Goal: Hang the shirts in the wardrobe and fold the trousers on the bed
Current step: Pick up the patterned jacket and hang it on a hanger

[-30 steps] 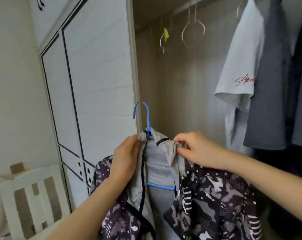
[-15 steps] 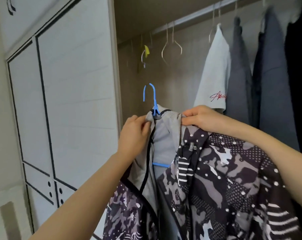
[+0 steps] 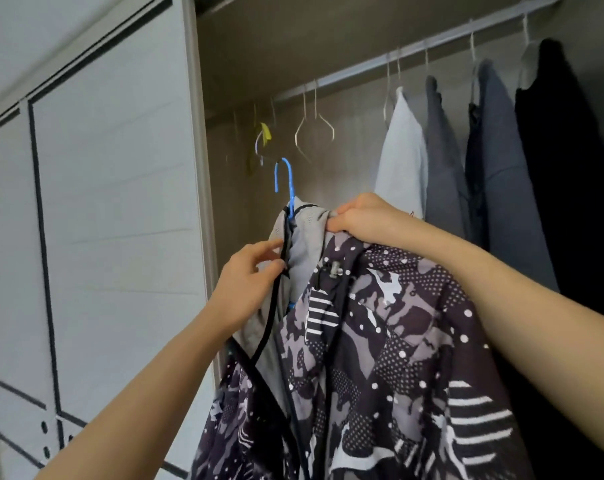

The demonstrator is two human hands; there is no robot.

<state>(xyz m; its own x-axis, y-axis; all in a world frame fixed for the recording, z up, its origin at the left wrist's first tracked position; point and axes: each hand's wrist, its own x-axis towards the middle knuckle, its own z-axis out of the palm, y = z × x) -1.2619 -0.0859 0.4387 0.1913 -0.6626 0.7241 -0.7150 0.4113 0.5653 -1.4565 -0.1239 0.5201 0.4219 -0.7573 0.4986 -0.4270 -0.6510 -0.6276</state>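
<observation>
The patterned shirt (image 3: 380, 341) is seated on the blue hanger (image 3: 286, 181) but not yet hooked on the rail (image 3: 432, 41), being held below it, collar grasped by the fingers of the right hand (image 3: 366, 220), those of the left hand (image 3: 248, 282) laid loosely on its front edge.

Rail (image 3: 428, 45): a pale metal bar is running across the top of the open wardrobe (image 3: 356, 109).
Left end: bare wire hangers (image 3: 314, 133) are hanging.
Right end: white shirt (image 3: 402, 161), grey shirt (image 3: 442, 174), blue-grey shirt (image 3: 501, 195) and black garment (image 3: 567, 174) are hanging side by side.
</observation>
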